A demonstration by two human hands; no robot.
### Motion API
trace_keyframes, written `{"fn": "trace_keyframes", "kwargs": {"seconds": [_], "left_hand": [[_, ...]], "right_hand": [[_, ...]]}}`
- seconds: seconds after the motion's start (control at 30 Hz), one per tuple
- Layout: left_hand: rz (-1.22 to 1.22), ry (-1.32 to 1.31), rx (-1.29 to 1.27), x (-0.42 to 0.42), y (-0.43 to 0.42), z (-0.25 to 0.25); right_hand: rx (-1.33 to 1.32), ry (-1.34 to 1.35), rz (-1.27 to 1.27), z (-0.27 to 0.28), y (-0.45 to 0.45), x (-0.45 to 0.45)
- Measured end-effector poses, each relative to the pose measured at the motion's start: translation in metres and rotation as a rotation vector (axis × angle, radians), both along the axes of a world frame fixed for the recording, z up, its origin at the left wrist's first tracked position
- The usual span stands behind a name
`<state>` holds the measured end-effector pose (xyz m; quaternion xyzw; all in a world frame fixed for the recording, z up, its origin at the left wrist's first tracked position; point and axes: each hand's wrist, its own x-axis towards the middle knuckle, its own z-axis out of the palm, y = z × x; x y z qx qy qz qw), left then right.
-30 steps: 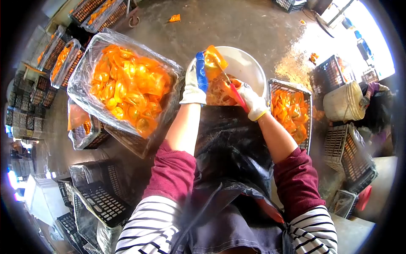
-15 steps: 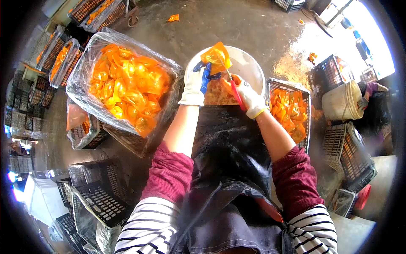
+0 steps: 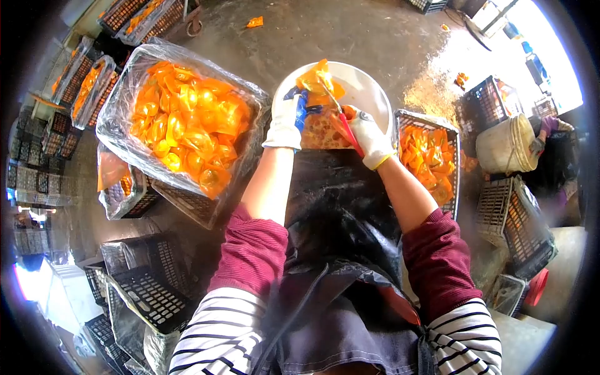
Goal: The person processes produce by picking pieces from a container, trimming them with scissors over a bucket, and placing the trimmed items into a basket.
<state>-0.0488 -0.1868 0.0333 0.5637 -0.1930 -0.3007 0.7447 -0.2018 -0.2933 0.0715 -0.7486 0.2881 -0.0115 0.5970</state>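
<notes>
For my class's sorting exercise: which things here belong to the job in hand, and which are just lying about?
In use:
Orange piece, in the left hand
Red-handled scissors, in the right hand
White tub beneath
Probably the plastic-lined crate

Apparently lying about:
Orange scrap on the floor
Pale debris
Black crate, lower left

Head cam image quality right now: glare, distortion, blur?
Head view: strong fisheye, black corners, crates at the left edge bowed and soft; bright opening at upper right blown out, glare on the floor near it; shiny highlights on the black apron; left hand and right hand brightly lit, readable; fine texture of the orange piece can't be made out.
</notes>
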Motion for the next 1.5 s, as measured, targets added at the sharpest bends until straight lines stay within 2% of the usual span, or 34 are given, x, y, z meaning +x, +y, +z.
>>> {"fn": "trace_keyframes", "kwargs": {"seconds": [0.03,0.1,0.13,0.23,0.3,0.4,0.47,0.5,0.6,0.67,0.7,0.8,0.87,0.9,1.0,1.03,1.1,1.2,1.27,1.3,1.37,1.5], "left_hand": [[0.009,-0.039,0.02,0.0,0.001,0.001],[0.042,0.099,-0.002,-0.005,-0.003,0.001],[0.059,0.169,-0.012,-0.007,-0.004,0.001],[-0.054,-0.155,0.246,0.004,0.005,-0.003],[0.019,-0.509,0.37,0.005,0.014,-0.004],[0.119,-0.892,0.635,0.002,0.018,0.004],[0.129,-0.955,0.728,0.002,0.019,0.009],[0.15,-0.902,0.71,0.002,0.019,0.009],[0.251,-0.744,0.63,0.007,0.014,-0.004],[0.382,-0.645,0.532,0.02,0.004,-0.028],[0.337,-0.522,0.066,0.007,0.005,-0.005],[-0.029,0.498,-0.208,0.003,0.0,0.008],[-0.023,0.026,0.048,-0.003,0.002,0.007],[-0.055,-0.084,0.2,-0.007,0.01,0.024],[-0.075,-0.562,0.424,-0.002,0.02,0.017],[-0.047,-0.594,0.394,-0.001,0.02,0.013],[-0.002,-0.569,0.39,0.001,0.017,0.011],[0.052,-0.398,0.445,0.0,0.011,0.016],[0.096,-0.284,0.456,-0.005,0.009,0.022],[0.111,-0.191,0.354,-0.005,0.007,0.019],[0.141,-0.005,0.149,-0.005,0.003,0.012],[0.15,0.138,0.085,-0.009,0.0,0.017]], "right_hand": [[-0.107,-0.055,-0.005,-0.004,0.0,0.001],[-0.321,-0.164,-0.013,-0.013,0.001,0.003],[-0.301,-0.17,-0.021,-0.012,0.001,0.001],[-0.173,-0.113,-0.056,0.0,0.006,-0.004],[-0.012,0.018,-0.1,0.012,0.009,-0.002],[-0.282,0.046,0.015,0.009,0.007,-0.002],[-0.267,-0.075,0.031,-0.011,0.0,0.0],[-0.259,-0.135,0.039,-0.01,0.002,0.0],[-0.118,-0.044,0.08,0.004,0.005,-0.005],[0.073,-0.082,0.029,0.003,0.008,-0.003],[0.17,-0.101,0.004,0.003,0.009,-0.003],[0.267,-0.097,0.018,0.0,0.006,-0.004],[0.28,-0.091,0.023,0.002,0.006,-0.005],[0.287,-0.088,0.024,0.004,0.006,-0.006],[0.305,-0.031,0.032,0.01,0.005,-0.01],[0.257,-0.031,0.045,0.012,0.005,-0.01],[0.163,-0.03,0.074,0.015,0.009,-0.009],[0.098,0.025,0.098,0.015,0.008,-0.007],[-0.053,-0.064,0.162,0.006,0.003,-0.009],[-0.13,-0.108,0.195,0.011,0.005,-0.009],[-0.05,-0.003,0.168,0.028,0.008,-0.012],[0.071,0.074,0.088,0.028,0.012,-0.007]]}}
